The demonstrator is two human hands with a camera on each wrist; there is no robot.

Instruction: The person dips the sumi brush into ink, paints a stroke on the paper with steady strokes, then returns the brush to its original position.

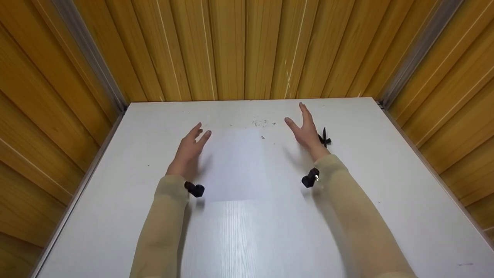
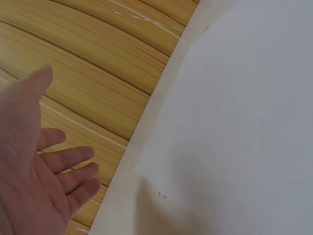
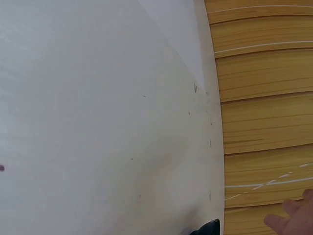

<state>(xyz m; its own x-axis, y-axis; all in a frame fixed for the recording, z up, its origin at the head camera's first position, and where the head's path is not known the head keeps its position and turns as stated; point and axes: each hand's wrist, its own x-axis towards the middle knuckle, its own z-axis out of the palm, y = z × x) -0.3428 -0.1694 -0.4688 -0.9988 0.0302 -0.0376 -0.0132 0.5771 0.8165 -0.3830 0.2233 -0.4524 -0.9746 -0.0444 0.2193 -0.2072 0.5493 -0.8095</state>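
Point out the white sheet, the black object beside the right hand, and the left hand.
White sheet (image 1: 236,166): head view, middle of its surface.
Black object (image 1: 325,141): head view, near its centre.
Left hand (image 1: 188,150): head view, middle of the hand.

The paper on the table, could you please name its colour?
White; the paper shows best in the head view.

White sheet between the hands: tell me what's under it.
The white sheet lies on the white table, whose top shows beyond its edges. The patch of tabletop directly beneath is covered, so any marks or flat item there cannot be seen.
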